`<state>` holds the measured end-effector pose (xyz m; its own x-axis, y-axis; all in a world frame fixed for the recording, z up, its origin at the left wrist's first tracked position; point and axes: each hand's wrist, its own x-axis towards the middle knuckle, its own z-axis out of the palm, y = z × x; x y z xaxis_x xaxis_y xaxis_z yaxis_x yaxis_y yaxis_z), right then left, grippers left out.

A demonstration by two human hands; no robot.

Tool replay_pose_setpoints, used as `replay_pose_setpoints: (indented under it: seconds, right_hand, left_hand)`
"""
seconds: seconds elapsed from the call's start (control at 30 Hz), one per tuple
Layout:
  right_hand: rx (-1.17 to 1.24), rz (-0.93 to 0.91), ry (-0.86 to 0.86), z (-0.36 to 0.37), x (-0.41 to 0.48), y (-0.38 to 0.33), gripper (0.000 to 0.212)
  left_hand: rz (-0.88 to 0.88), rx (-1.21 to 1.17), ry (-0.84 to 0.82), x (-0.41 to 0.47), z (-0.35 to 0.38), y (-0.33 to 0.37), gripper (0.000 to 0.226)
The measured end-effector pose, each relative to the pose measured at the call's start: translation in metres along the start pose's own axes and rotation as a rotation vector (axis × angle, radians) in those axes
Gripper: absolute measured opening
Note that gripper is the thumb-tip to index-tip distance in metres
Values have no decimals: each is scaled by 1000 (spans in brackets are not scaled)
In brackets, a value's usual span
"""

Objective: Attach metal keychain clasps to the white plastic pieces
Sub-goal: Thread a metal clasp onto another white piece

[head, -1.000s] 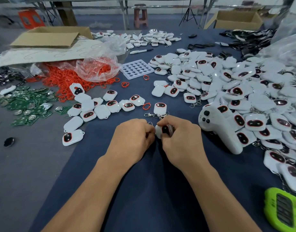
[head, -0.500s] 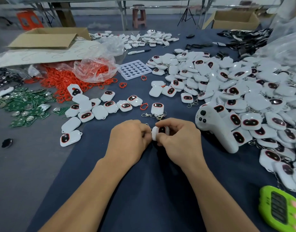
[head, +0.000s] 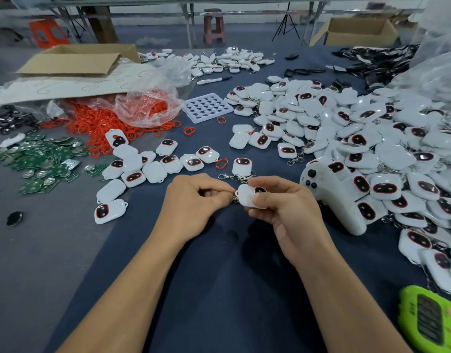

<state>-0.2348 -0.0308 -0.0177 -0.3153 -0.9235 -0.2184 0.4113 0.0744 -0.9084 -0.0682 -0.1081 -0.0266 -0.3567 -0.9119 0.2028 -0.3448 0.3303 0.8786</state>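
Right hand (head: 288, 210) grips a white plastic piece (head: 246, 196) just above the blue cloth (head: 219, 276); my left hand (head: 191, 202) pinches a metal clasp (head: 235, 199) at its corner (mostly hidden by fingertips). Just beyond lie loose clasps (head: 234, 177).

Soft, even, fairly bright indoor light. Faint shadows fall on the dark blue cloth tabletop (head: 219, 289). Wide-angle distortion bends the edges; the far background is blurred.
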Motion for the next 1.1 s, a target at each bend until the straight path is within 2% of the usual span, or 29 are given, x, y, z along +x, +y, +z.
replay_pose_setpoints:
  seconds: [0.1, 0.2, 0.33, 0.43, 0.57, 0.67, 0.8, 0.9, 1.1]
  right_hand:
    - [-120, -89, 119, -3, 2, 0, 43]
    - [-218, -131, 217, -4, 3, 1, 44]
    - [-296, -115, 252, -2, 4, 5, 27]
    - [-405, -135, 257, 2, 4, 8, 24]
    - [-558, -194, 229, 4, 2, 11, 12]
    - [-629, -231, 175, 4, 3, 15, 15]
    - [-659, -254, 96, 4, 3, 18, 13]
    - [-613, -256, 58, 6, 2, 17, 11]
    - [-624, -255, 108, 4, 4, 19, 15]
  left_hand:
    - [-36, 91, 74, 0, 2, -3, 31]
    - [47, 222, 32, -4, 8, 0, 25]
    - [91, 488, -66, -6, 17, 5, 19]
    - [89, 526, -48, -4, 21, 7, 8]
    - [40, 404, 46, -5, 19, 7, 18]
    - [-27, 220, 92, -6, 14, 7, 28]
    - [-47, -61, 23, -6, 13, 8, 24]
    - [-18, -122, -33, -4, 12, 9, 21]
    - [-53, -92, 40, -7, 13, 4, 21]
